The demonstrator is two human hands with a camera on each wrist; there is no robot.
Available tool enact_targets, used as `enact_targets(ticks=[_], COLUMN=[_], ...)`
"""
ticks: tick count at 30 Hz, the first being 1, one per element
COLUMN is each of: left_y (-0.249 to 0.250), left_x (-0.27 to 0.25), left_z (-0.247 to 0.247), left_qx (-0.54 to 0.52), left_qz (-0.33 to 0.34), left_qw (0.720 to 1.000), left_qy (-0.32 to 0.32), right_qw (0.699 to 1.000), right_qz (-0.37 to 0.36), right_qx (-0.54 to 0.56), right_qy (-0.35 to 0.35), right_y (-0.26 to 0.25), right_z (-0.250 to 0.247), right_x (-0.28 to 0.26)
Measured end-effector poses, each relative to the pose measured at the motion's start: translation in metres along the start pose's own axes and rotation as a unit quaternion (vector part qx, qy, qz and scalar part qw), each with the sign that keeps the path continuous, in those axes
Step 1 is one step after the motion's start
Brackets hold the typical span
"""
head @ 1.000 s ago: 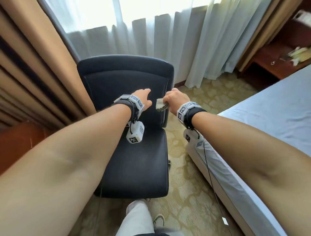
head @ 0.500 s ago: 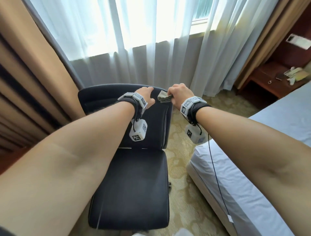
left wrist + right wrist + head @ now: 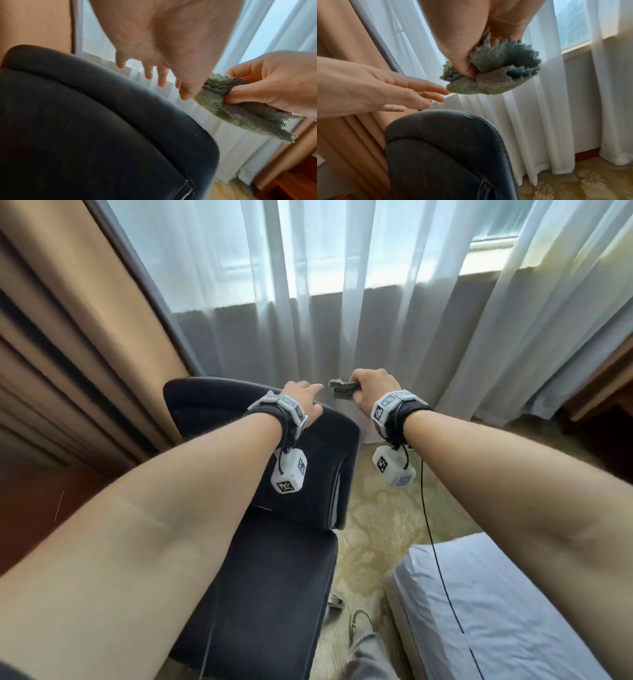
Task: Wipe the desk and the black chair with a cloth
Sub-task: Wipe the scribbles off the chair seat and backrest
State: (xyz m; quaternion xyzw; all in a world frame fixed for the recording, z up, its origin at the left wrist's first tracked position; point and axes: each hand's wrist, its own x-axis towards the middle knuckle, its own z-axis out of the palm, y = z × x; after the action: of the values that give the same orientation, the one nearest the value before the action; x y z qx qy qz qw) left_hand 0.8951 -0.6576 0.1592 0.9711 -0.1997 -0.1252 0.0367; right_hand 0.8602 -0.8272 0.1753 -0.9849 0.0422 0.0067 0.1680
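Note:
The black chair (image 3: pixel 274 570) stands before the curtains, its backrest top (image 3: pixel 106 86) under both hands. My right hand (image 3: pixel 371 386) grips a folded grey-green cloth (image 3: pixel 342 389) just above and right of the backrest's top corner; the cloth (image 3: pixel 494 75) is bunched in its fingers and also shows in the left wrist view (image 3: pixel 228 105). My left hand (image 3: pixel 303 398) hovers over the backrest top with fingers straight and spread, the fingertips (image 3: pixel 436 93) almost at the cloth's edge. The desk is not in view.
Sheer white curtains (image 3: pixel 376 320) hang right behind the chair, with a tan drape (image 3: pixel 85 337) at the left. A bed with a pale blue sheet (image 3: pixel 496 611) stands close on the right. Patterned carpet (image 3: pixel 376 525) lies between chair and bed. A wrist cable (image 3: pixel 431 525) dangles there.
Both hands have risen from the front of the backrest to its top edge, the right still holding the cloth. The head view has tilted up toward the window.

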Motion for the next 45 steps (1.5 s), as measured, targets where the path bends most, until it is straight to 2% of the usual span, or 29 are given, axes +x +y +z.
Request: enact_targets(ticks=[3, 8, 11, 15, 22, 33, 37, 40, 43, 45], left_y=[0.015, 0.029, 0.037, 0.044, 0.069, 0.144, 0.163, 0.173, 0.173, 0.168], left_x=[0.007, 0.008, 0.009, 0.004, -0.026, -0.114, -0.158, -0.189, -0.213, -0.230], left_z=[0.005, 0.011, 0.009, 0.011, 0.033, 0.063, 0.078, 0.086, 0.091, 0.091], left_qx=[0.006, 0.025, 0.021, 0.005, -0.031, -0.069, -0.134, -0.165, -0.198, -0.230], left_qz=[-0.042, -0.117, -0.136, -0.145, -0.106, -0.044, -0.095, -0.124, -0.189, -0.224], left_qw=[0.998, 0.991, 0.989, 0.988, 0.994, 0.997, 0.986, 0.976, 0.959, 0.945], left_qy=[-0.035, -0.054, -0.055, -0.042, -0.003, 0.003, 0.040, 0.069, 0.076, 0.057], right_qw=[0.999, 0.992, 0.986, 0.985, 0.986, 0.995, 0.995, 0.995, 0.991, 0.986], right_qz=[-0.015, -0.036, -0.044, -0.042, -0.038, -0.044, -0.060, -0.079, -0.107, -0.136], right_qx=[0.017, 0.027, 0.030, 0.042, 0.048, 0.017, 0.034, 0.051, 0.084, 0.101], right_qy=[-0.047, -0.121, -0.158, -0.165, -0.155, -0.086, -0.078, -0.043, 0.002, 0.010], right_y=[0.014, 0.025, 0.028, 0.032, 0.037, 0.072, 0.088, 0.092, 0.085, 0.073], right_z=[0.004, 0.023, 0.032, 0.036, 0.034, 0.015, 0.015, 0.016, 0.014, 0.010], right_x=[0.020, 0.034, 0.034, 0.035, 0.000, -0.119, -0.168, -0.199, -0.218, -0.225])
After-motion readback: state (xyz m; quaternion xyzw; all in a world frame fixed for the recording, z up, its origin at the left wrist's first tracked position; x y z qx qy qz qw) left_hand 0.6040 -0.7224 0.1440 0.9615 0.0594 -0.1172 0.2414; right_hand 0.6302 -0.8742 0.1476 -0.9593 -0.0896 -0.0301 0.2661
